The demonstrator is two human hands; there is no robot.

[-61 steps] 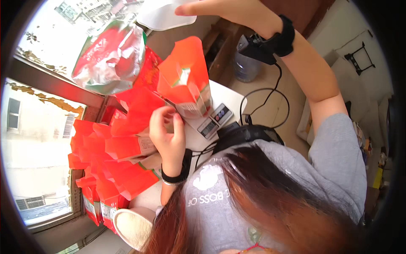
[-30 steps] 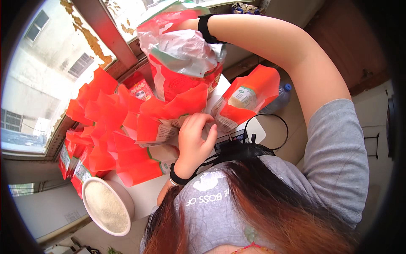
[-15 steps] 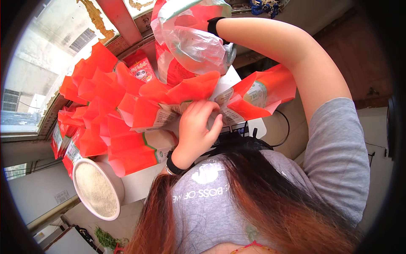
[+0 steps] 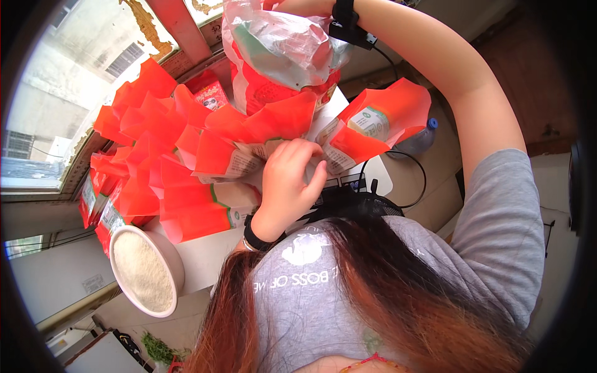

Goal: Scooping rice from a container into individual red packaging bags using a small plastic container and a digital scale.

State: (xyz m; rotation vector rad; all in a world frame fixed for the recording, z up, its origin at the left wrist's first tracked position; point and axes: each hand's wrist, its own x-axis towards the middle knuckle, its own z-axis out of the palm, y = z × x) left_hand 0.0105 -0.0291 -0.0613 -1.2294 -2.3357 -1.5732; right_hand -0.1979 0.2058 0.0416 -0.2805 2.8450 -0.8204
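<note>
My left hand (image 4: 287,180) rests at the near edge of a cluster of upright red paper-like packets (image 4: 255,127) with white printed sides. Its fingers bend over that edge, the thumb stands apart, and I see nothing held. Another red packet (image 4: 393,112), its mouth spread and a white printed panel inside, lies to the right of the fingertips. At the far side, my right hand (image 4: 301,6) is over the top of a large red bag (image 4: 255,87) with a crumpled translucent liner (image 4: 286,43). The picture's top edge cuts off its fingers, so its grip does not show.
A white tub (image 4: 144,271) of pale grains or powder stands at the near left. A small red printed pouch (image 4: 211,95) lies behind the packets beside the window. A black cable (image 4: 425,180) loops past a blue-capped bottle (image 4: 418,140) on the right.
My right hand has moved up toward the top edge, and the liner's mouth has shifted and crumpled. The right-hand red packet has tilted slightly. My left hand stays almost in place.
</note>
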